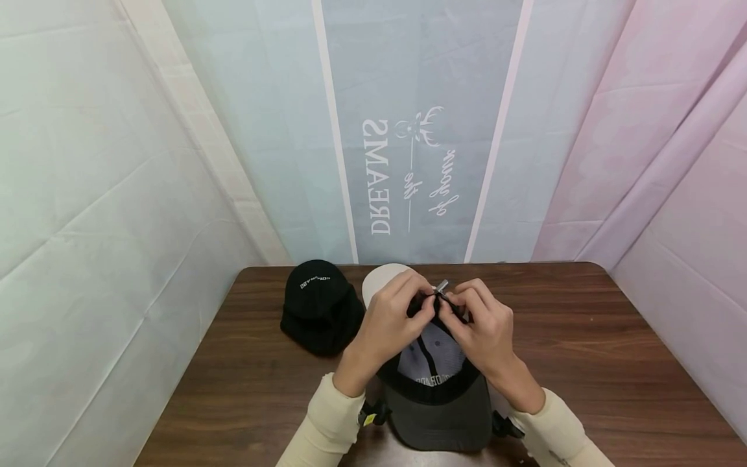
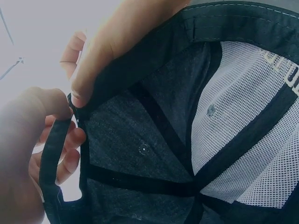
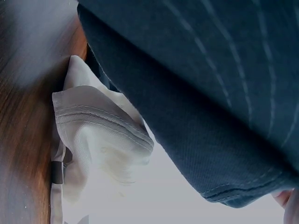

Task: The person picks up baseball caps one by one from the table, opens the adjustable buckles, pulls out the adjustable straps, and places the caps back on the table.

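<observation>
A dark grey cap is held with its hollow side toward me and its brim pointing down at the near side. My left hand pinches one side of the cap's back strap at the top. The other side is pinched by my right hand. Between the fingertips, a small metal buckle sticks up. In the left wrist view the strap loops away from the cap's edge, and fingers grip near its end. Light mesh lining and dark seam tape show inside. The right wrist view shows the dark outer fabric.
A black cap with white lettering lies to the left on the brown wooden table. Behind my hands is a white cap, partly hidden. Its strap buckle shows in the right wrist view. Printed cloth hangs behind the table.
</observation>
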`<state>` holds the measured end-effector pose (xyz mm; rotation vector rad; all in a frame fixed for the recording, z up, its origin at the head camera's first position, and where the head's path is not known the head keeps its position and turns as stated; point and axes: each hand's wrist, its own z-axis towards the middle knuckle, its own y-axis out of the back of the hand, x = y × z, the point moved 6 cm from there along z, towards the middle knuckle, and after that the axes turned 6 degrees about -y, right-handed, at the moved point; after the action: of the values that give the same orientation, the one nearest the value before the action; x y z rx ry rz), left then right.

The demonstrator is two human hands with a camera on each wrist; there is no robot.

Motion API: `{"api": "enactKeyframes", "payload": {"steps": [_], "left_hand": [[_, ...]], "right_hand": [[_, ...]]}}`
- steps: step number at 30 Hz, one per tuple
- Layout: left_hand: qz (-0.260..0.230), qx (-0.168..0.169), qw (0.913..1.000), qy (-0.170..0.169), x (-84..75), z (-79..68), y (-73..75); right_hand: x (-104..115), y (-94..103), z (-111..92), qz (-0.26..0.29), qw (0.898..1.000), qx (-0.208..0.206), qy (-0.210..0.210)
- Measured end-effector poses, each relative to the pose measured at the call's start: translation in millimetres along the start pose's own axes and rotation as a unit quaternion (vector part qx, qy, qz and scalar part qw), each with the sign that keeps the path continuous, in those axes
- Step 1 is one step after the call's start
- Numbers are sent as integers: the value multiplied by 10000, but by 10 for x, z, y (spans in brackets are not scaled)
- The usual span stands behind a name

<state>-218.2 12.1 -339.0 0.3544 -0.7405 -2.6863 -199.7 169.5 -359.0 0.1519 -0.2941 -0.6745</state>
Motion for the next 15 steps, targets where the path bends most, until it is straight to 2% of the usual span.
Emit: {"api": "enactKeyframes", "payload": {"steps": [15], "left_hand": [[40,-86,9998,185,54,-55,65]], "right_hand": [[-36,37,-2,-83,9998,-73,-187]]}}
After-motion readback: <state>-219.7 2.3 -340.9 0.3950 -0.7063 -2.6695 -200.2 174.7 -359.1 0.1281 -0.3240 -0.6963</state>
